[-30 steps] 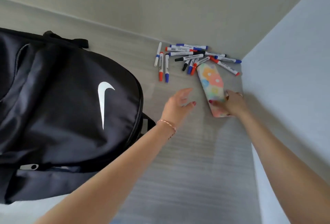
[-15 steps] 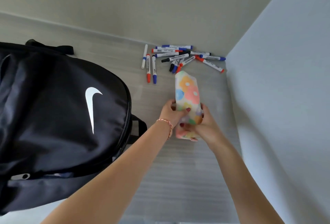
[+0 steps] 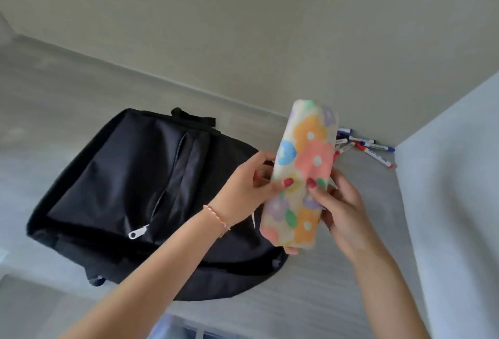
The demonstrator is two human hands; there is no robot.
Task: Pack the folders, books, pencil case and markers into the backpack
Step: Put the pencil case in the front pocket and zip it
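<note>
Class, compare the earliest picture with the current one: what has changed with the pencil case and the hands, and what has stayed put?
The pencil case, lying on the desk beside the right hand, has been lifted clear; the left hand, earlier open, now grips it too. The markers and backpack stay on the desk.

pencil case [image 3: 305, 171]: I see cream with orange, pink, blue flowers
backpack [image 3: 129, 184]: plain black
markers [image 3: 372, 148]: blue, red caps

The flowered pencil case [image 3: 302, 174] stands nearly upright, held off the table, right of the black backpack [image 3: 135, 190]; markers [image 3: 364, 147] lie far right.
</note>
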